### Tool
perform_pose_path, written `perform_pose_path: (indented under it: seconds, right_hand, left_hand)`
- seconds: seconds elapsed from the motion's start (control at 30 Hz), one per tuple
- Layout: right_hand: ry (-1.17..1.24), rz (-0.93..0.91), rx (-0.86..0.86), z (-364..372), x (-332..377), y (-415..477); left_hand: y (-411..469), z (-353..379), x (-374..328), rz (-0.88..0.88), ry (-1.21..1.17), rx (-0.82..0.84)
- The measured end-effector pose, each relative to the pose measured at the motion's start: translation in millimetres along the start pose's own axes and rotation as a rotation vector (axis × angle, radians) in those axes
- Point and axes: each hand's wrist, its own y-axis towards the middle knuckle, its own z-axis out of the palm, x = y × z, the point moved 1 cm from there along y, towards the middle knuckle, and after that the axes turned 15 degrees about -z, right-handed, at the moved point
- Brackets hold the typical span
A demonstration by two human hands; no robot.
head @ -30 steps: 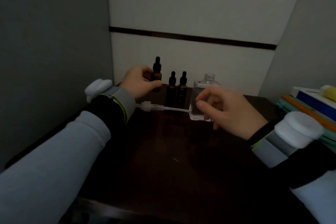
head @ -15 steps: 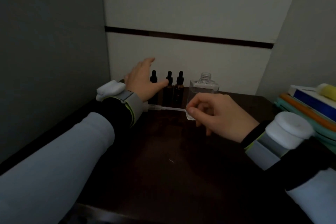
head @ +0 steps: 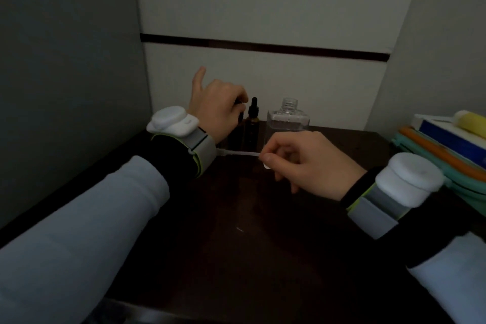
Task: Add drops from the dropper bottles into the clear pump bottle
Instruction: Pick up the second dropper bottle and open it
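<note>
dark bench (head: pixel 236 258) fills the lower part of your view, and behind it stands a white wall (head: pixel 263 8) with one dark stripe. your left hand (head: pixel 215 110) is at the back of the bench, fingers curled over the black cap of a dropper bottle (head: pixel 238 126), while its first finger points up. a second dropper bottle (head: pixel 253 123) stands free just beside it, upright. the clear pump bottle (head: pixel 288 118) stands to the right of them, near the wall, with its neck open. your right hand (head: pixel 307 158) is in front of this bottle and pinches the end of the white pump tube (head: pixel 242 153) between thumb and first finger. the tube runs almost flat to the left, and its other end is hidden behind your left wrist band (head: pixel 178 126). at the right edge lies a stack of books (head: pixel 447 144) with a yellow thing (head: pixel 470 123) on top.
</note>
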Motion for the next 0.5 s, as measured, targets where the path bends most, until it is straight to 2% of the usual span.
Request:
perform_pose_path:
  seconds: [0.1,0.17,0.23,0.37,0.5]
  right_hand:
    - [0.032,-0.044,-0.114,-2.9,2.9,-0.9]
    - [0.081,-0.056,-0.244,-5.9,5.4,-1.5]
    - [0.133,-0.049,-0.34,-9.0,8.1,-1.7]
    - [0.155,-0.026,-0.284,-8.0,10.2,-2.8]
    - [0.118,-0.094,-0.295,-2.5,-0.1,-0.3]
  left_hand:
    - [-2.9,-23.7,0.2,0.027,-0.321,-0.115]
    - [-6.5,-40.2,-1.1,0.061,-0.568,-0.088]
    - [-13.3,-50.8,-7.7,0.123,-0.712,-0.003]
    - [-30.5,-50.1,-29.2,0.238,-0.74,0.185]
    - [-38.7,-38.5,-33.9,0.244,-0.75,0.313]
